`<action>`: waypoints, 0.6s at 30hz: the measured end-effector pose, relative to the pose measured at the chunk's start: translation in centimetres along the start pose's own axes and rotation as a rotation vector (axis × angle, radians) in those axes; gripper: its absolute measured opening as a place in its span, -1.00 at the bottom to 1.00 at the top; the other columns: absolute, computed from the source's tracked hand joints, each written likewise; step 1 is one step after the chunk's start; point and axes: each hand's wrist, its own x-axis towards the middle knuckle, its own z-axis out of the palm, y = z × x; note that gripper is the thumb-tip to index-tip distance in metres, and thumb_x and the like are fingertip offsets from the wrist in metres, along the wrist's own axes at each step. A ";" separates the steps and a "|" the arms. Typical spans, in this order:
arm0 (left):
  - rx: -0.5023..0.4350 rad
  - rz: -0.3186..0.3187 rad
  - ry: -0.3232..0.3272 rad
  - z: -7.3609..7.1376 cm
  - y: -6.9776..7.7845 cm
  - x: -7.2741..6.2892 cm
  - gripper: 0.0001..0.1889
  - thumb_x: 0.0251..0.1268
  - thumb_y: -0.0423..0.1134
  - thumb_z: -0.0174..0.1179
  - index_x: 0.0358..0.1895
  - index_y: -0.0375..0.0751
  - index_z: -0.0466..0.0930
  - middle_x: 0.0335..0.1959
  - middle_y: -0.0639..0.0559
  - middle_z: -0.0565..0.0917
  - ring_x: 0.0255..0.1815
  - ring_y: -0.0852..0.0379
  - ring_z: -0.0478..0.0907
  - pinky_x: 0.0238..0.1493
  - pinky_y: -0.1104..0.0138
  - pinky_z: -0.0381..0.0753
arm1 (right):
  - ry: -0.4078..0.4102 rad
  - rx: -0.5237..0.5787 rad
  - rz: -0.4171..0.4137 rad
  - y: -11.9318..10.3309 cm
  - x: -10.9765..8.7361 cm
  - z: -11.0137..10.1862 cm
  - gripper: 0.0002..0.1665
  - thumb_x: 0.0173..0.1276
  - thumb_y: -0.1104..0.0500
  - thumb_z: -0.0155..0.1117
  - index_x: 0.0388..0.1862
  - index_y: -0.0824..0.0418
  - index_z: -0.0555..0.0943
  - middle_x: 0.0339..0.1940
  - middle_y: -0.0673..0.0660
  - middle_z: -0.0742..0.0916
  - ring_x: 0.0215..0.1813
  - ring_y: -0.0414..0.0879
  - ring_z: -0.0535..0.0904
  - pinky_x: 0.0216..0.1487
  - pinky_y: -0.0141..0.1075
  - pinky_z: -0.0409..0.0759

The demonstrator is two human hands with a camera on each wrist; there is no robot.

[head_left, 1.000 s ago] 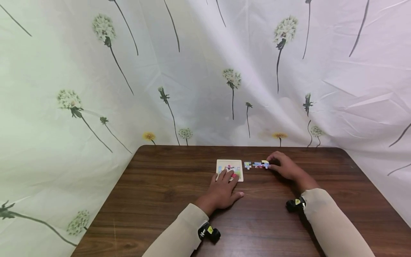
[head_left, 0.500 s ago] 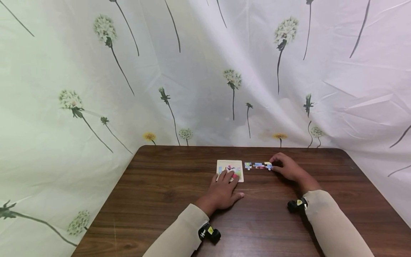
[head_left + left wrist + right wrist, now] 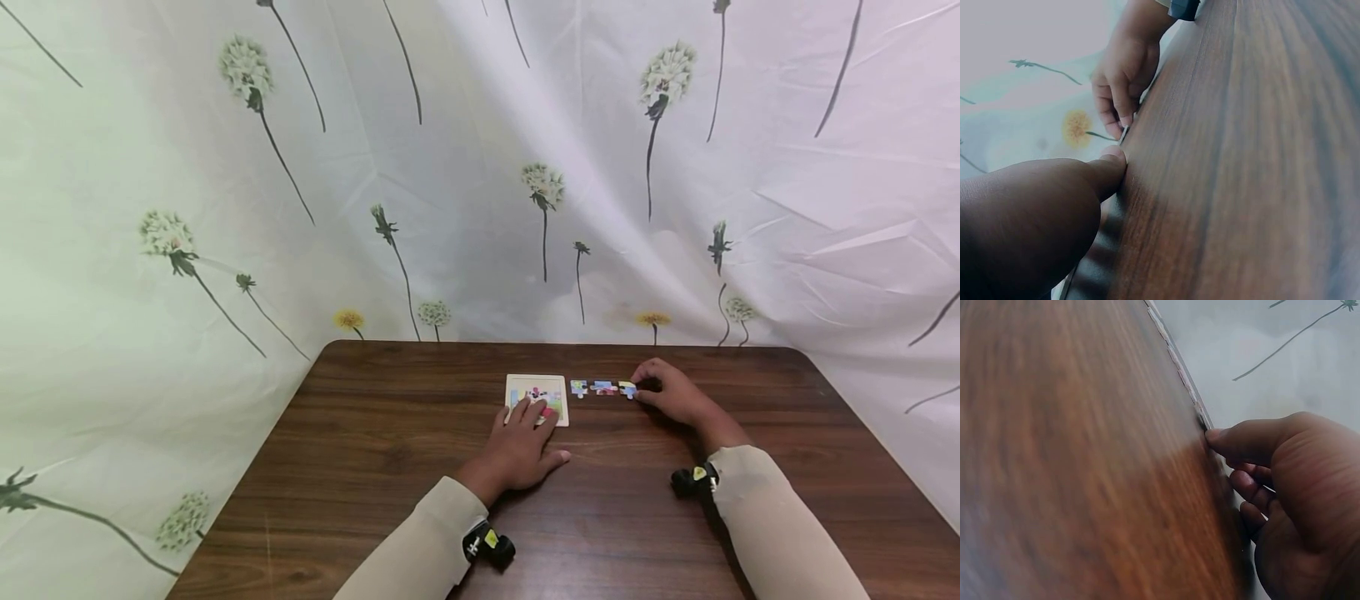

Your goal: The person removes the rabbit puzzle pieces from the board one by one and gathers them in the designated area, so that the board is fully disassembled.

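Observation:
My left hand [image 3: 517, 450] lies with spread fingers on a small square jigsaw puzzle board [image 3: 536, 379], a pale frame around a colourful picture; the fingers hide its lower part. To the board's right, three loose puzzle pieces form a row: a left piece [image 3: 578, 388], a middle piece [image 3: 603, 387] and a right piece [image 3: 627, 389]. Thumb and forefinger of my right hand [image 3: 671, 393] pinch the right piece at its right edge, low on the table. The right wrist view shows that thumb tip down at table level, the other fingers curled beneath.
The brown wood-grain table [image 3: 405, 500] ends a short way behind the board and pieces. Behind it hangs a white cloth [image 3: 465, 208] printed with dandelions. Each sleeve cuff carries a small black camera, such as the left one [image 3: 489, 546].
The right hand has shifted slightly right with its puzzle piece, which overlapped the middle piece before and now lies beside it. The left hand has stayed on the board.

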 end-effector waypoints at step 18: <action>-0.004 0.010 0.007 -0.1 0.0 -0.1 -0.24 0.70 0.40 -0.09 0.74 0.10 0.28 0.80 -0.01 0.18 0.85 -0.18 0.04 0.76 -0.23 0.10 | 0.022 0.045 0.018 0.3 0.0 0.0 -0.80 0.48 0.34 0.47 0.04 0.35 0.76 0.10 0.32 0.72 0.18 0.24 0.65 0.26 0.11 0.57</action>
